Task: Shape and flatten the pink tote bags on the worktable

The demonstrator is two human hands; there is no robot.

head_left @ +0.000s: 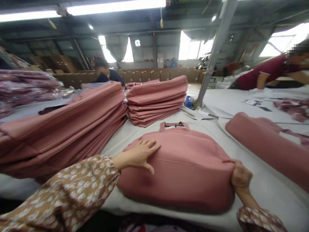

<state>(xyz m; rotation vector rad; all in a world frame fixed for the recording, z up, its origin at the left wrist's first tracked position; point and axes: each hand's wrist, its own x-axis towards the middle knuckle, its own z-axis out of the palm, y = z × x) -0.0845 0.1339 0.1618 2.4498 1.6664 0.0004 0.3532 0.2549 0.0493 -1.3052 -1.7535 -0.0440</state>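
A pink bag point(185, 177) with a short top handle point(163, 126) lies on the white-covered table in front of me. My left hand point(142, 154) rests on its upper left side, fingers spread and palm down. At the right edge of the bag, my right hand point(240, 175) is closed, pinching the pink material at the side. The bag looks filled out, with a seam running across its front. Its underside and contents are hidden.
Stacks of flattened pink bags stand at the left point(72, 129) and behind point(156, 100). Another pink piece point(267, 141) lies at the right. A grey post point(214, 54) rises from the table beside a blue object point(188, 102). Other people work farther back.
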